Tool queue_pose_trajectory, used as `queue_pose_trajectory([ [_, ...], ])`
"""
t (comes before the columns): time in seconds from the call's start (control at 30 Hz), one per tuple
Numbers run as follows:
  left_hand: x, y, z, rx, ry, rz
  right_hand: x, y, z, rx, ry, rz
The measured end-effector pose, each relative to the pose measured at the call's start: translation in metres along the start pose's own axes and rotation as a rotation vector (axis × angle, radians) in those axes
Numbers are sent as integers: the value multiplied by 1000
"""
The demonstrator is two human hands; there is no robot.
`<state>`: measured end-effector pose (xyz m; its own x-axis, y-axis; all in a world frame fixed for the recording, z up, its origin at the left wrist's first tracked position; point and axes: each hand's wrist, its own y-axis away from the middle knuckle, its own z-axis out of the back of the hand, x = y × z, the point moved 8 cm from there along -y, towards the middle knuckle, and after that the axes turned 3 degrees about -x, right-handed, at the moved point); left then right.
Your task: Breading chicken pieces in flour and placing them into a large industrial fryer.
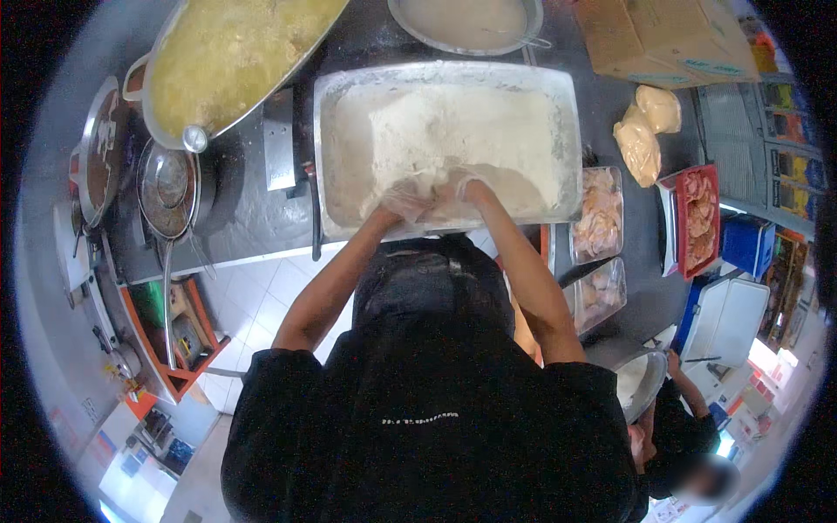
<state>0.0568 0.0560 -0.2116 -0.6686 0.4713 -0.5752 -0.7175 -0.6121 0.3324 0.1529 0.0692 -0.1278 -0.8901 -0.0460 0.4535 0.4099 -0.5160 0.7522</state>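
Both my hands are inside a large rectangular metal tray [569, 140] of white flour [484, 121], close to its near wall. A clear plastic glove covers my left hand [404, 198]. Opposite it, my right hand [463, 188], also in a clear glove, is sunk partly into the flour with its fingers hidden. Between the two lies a pale, flour-coated lump [431, 181]; whether either hand grips it cannot be made out. The flour is heaped in the middle, and the tray's bottom shows thinly covered at the left.
A wide pan of bubbling yellow oil [235, 59] stands front-left, beside a strainer [169, 189] and a cleaver [280, 140]. Beyond the tray is a bowl of cloudy liquid [464, 23]. Raw chicken containers [596, 212] sit at right. A co-worker [680, 412] holds a bowl [641, 386].
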Motion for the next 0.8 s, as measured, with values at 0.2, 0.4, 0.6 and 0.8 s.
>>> queue_pose_trajectory([
  [0.2,-9,-10,105,-371,-333,118,-46,-18,39,-694,-225,-68],
  [0.4,12,-37,73,-406,-122,-13,-37,-51,18,-524,75,-67],
  [0.6,2,-28,86,-444,-76,32,-88,-82,-18,-640,198,5],
  [0.8,20,-37,89,-98,-76,145,-54,-48,40,-438,272,184],
])
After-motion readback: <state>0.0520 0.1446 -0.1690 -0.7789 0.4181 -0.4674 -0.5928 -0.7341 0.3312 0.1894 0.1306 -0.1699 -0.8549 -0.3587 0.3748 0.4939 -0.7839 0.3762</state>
